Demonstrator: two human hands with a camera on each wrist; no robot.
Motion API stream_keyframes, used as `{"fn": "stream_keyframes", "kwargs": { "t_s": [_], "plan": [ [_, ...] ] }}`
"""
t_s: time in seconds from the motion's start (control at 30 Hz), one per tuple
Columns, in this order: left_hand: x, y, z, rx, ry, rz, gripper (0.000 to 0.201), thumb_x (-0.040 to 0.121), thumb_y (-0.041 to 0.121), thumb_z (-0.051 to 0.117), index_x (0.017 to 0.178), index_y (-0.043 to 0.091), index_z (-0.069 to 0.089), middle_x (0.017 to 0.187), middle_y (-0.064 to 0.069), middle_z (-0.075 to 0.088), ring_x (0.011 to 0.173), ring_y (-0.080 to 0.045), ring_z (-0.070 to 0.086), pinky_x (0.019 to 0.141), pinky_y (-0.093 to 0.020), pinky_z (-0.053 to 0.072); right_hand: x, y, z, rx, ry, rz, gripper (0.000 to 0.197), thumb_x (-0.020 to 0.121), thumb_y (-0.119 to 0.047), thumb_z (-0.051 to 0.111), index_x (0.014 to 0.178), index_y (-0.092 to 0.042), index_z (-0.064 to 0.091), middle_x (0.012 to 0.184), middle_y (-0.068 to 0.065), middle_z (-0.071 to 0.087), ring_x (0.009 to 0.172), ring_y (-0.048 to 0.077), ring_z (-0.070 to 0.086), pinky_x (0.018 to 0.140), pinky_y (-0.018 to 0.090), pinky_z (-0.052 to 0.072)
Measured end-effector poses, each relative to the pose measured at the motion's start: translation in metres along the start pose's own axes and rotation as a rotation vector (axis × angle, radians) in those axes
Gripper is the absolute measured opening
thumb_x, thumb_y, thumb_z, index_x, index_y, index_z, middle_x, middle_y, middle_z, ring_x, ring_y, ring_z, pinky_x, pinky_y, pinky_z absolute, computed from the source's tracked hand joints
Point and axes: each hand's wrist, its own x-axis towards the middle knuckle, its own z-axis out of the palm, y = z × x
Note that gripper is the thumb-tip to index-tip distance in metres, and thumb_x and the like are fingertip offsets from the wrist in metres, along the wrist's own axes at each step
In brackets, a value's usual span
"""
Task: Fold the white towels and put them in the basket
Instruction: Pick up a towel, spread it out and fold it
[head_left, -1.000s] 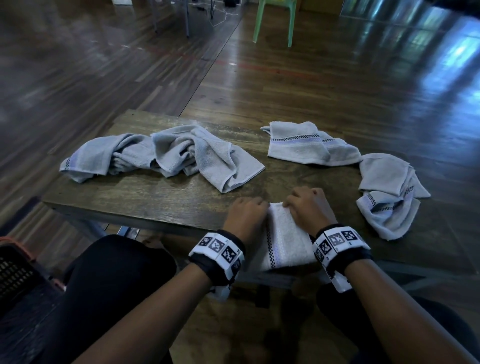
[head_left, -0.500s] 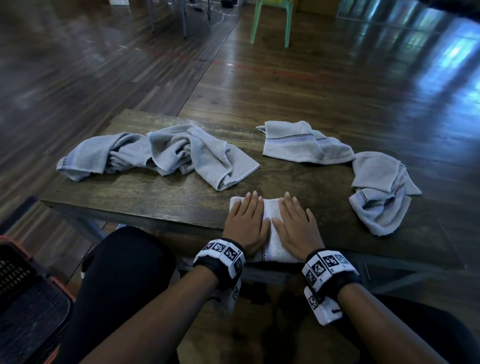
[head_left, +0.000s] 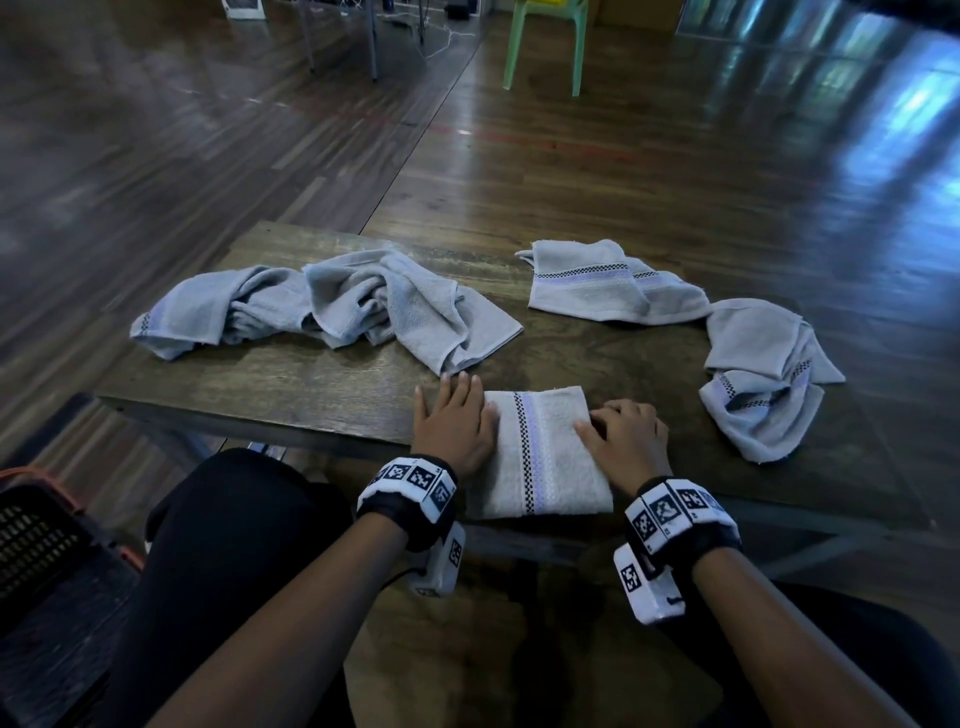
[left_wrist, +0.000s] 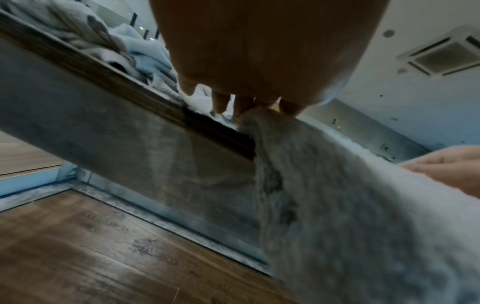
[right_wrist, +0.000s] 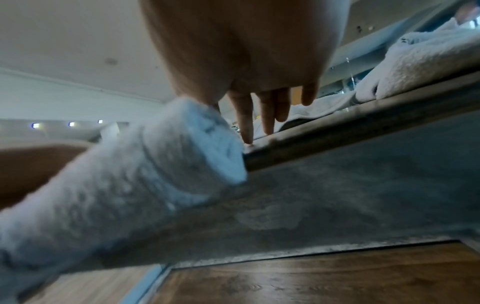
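Observation:
A folded white towel (head_left: 540, 452) with a checkered stripe lies at the near edge of the wooden table (head_left: 311, 384) and hangs a little over it. My left hand (head_left: 457, 421) lies flat with straight fingers on the towel's left edge and the table. My right hand (head_left: 628, 441) rests at the towel's right edge, its thumb on the cloth. In the right wrist view its fingers (right_wrist: 267, 115) reach down to the tabletop beside the towel (right_wrist: 130, 185). The left wrist view shows the towel (left_wrist: 350, 205) draped over the table edge. The dark basket (head_left: 36, 535) stands on the floor at my lower left.
A crumpled heap of towels (head_left: 332, 306) lies at the table's back left. A loosely folded towel (head_left: 613, 283) sits at the back right, and another rumpled one (head_left: 763, 374) hangs over the right edge. A green chair (head_left: 545, 41) stands far off on the wooden floor.
Both hands slid apart from the middle of the towel to its left and right edges. The striped top of the towel now shows between them.

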Motion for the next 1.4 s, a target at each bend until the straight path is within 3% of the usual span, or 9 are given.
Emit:
{"fn": "stream_keyframes", "kwargs": {
  "t_s": [0.2, 0.27, 0.4, 0.53, 0.73, 0.9, 1.13, 1.27, 1.4],
  "plan": [
    [-0.006, -0.011, -0.022, -0.134, 0.112, -0.223, 0.043, 0.086, 0.050, 0.041, 0.087, 0.012, 0.061, 0.096, -0.008, 0.064, 0.092, -0.028, 0.059, 0.084, -0.038, 0.045, 0.003, -0.001, -0.013, 0.296, -0.145, 0.126, 0.035, 0.083, -0.050, 0.057, 0.098, -0.021, 0.069, 0.106, 0.000, 0.068, 0.102, 0.020, 0.060, 0.099, 0.046, 0.039],
    [-0.009, -0.013, -0.024, -0.203, -0.024, -0.224, 0.043, 0.082, 0.053, 0.048, 0.065, 0.015, 0.057, 0.075, -0.005, 0.063, 0.078, -0.026, 0.061, 0.070, -0.032, 0.045, 0.001, -0.001, -0.014, 0.394, -0.185, 0.120, 0.029, 0.081, -0.044, 0.061, 0.084, -0.017, 0.069, 0.094, 0.002, 0.070, 0.090, 0.019, 0.064, 0.091, 0.046, 0.046],
    [-0.009, -0.013, -0.019, -0.250, -0.107, -0.175, 0.036, 0.079, 0.045, 0.062, 0.061, 0.014, 0.058, 0.069, -0.006, 0.063, 0.071, -0.023, 0.061, 0.061, -0.029, 0.043, -0.003, -0.004, -0.016, 0.524, -0.229, 0.166, 0.033, 0.083, -0.030, 0.063, 0.079, 0.002, 0.071, 0.088, 0.014, 0.072, 0.080, 0.023, 0.065, 0.068, 0.031, 0.045],
    [-0.014, -0.009, -0.020, -0.399, -0.103, -0.187, 0.041, 0.083, 0.031, 0.063, 0.051, 0.017, 0.044, 0.053, 0.001, 0.047, 0.055, -0.014, 0.046, 0.051, -0.027, 0.032, -0.007, -0.007, -0.020, 0.666, -0.258, 0.189, 0.028, 0.085, -0.023, 0.058, 0.076, 0.003, 0.065, 0.081, 0.013, 0.066, 0.077, 0.023, 0.061, 0.069, 0.030, 0.041],
    [-0.028, 0.009, -0.028, -0.853, -0.068, -0.354, 0.038, 0.087, 0.033, 0.061, 0.057, 0.013, 0.048, 0.058, -0.003, 0.050, 0.059, -0.018, 0.049, 0.055, -0.025, 0.036, -0.025, -0.010, -0.029, 1.052, -0.311, 0.275, 0.007, 0.089, -0.016, 0.059, 0.094, -0.013, 0.063, 0.093, 0.003, 0.066, 0.090, 0.017, 0.060, 0.089, 0.038, 0.045],
    [-0.052, 0.018, -0.039, -1.041, -0.107, -0.377, 0.030, 0.086, 0.030, 0.062, 0.065, 0.016, 0.047, 0.075, -0.010, 0.049, 0.070, -0.020, 0.045, 0.055, -0.027, 0.031, -0.061, -0.007, -0.038, 1.298, -0.380, 0.348, 0.008, 0.087, -0.002, 0.057, 0.089, -0.001, 0.065, 0.091, 0.013, 0.065, 0.088, 0.022, 0.059, 0.078, 0.037, 0.047],
    [-0.096, 0.036, -0.076, -1.144, -0.205, -0.262, 0.010, 0.088, 0.022, 0.060, 0.085, 0.012, 0.060, 0.072, -0.005, 0.055, 0.050, -0.015, 0.052, 0.040, -0.014, 0.038, -0.108, -0.001, -0.069, 1.349, -0.283, 0.310, 0.013, 0.089, -0.006, 0.055, 0.098, -0.003, 0.064, 0.093, 0.012, 0.064, 0.088, 0.024, 0.057, 0.076, 0.037, 0.046],
    [-0.119, 0.055, -0.103, -1.144, -0.176, -0.149, 0.010, 0.090, 0.021, 0.060, 0.092, 0.011, 0.059, 0.078, -0.002, 0.057, 0.057, -0.010, 0.057, 0.045, -0.017, 0.045, -0.130, -0.002, -0.102, 1.356, -0.237, 0.243, 0.013, 0.092, -0.006, 0.051, 0.096, 0.000, 0.062, 0.093, 0.011, 0.064, 0.085, 0.020, 0.059, 0.078, 0.032, 0.046],
    [-0.127, 0.069, -0.124, -1.149, -0.174, -0.076, 0.009, 0.089, 0.023, 0.062, 0.092, 0.015, 0.059, 0.087, -0.003, 0.061, 0.075, -0.017, 0.059, 0.068, -0.029, 0.050, -0.144, 0.002, -0.129, 1.388, -0.210, 0.279, 0.026, 0.086, -0.005, 0.058, 0.110, 0.007, 0.058, 0.108, 0.016, 0.063, 0.104, 0.028, 0.056, 0.099, 0.043, 0.043]
  ]
}}
